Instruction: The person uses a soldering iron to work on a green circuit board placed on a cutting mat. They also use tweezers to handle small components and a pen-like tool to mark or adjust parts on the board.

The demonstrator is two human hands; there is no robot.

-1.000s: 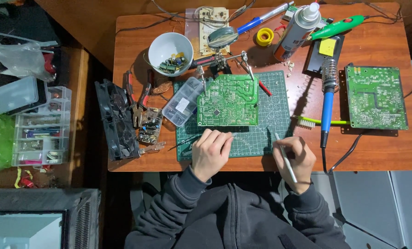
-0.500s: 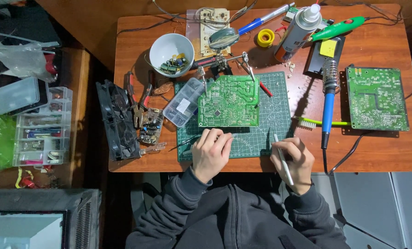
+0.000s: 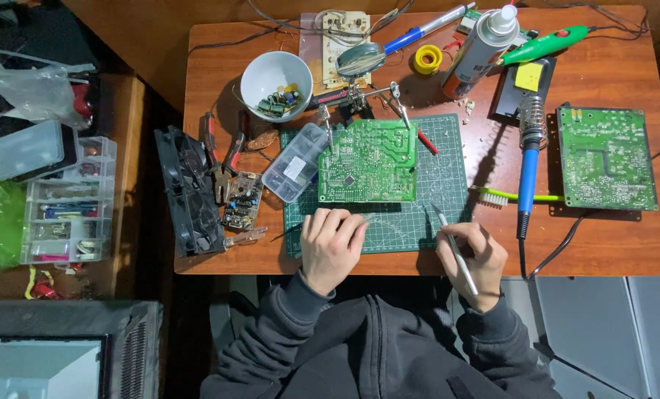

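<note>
The green board [image 3: 367, 161] stands in the middle of the cutting mat [image 3: 448, 177], held at its far edge by the clips of a small stand [image 3: 359, 100], so both hands are free and the solder side faces up to the person. The left hand [image 3: 332, 247] lies on the mat at the near edge of the table [image 3: 610, 244], just below the board, fingers curled loosely and holding nothing that I can see; it looks like a support for the body. The right hand [image 3: 469, 260] grips tweezers [image 3: 454, 247] like a pen, the tip pointing up toward the near right corner of the board but not touching it.

The soldering iron [image 3: 528, 166] is on the table right of the mat, its blue handle pointing to the person, so the right hand can take it easily. A toothbrush [image 3: 511, 196] lies across under it. A second board [image 3: 605, 157] sits near the right edge.

The open room is small: only the strip of mat between the board and the near edge, and the right part of the mat. On the left, a clear box [image 3: 295, 162], pliers [image 3: 223, 151] and a fan [image 3: 186, 191] fill the space up to the left edge. The bowl [image 3: 274, 77] and spray can [image 3: 477, 48] stand at the far side.
</note>
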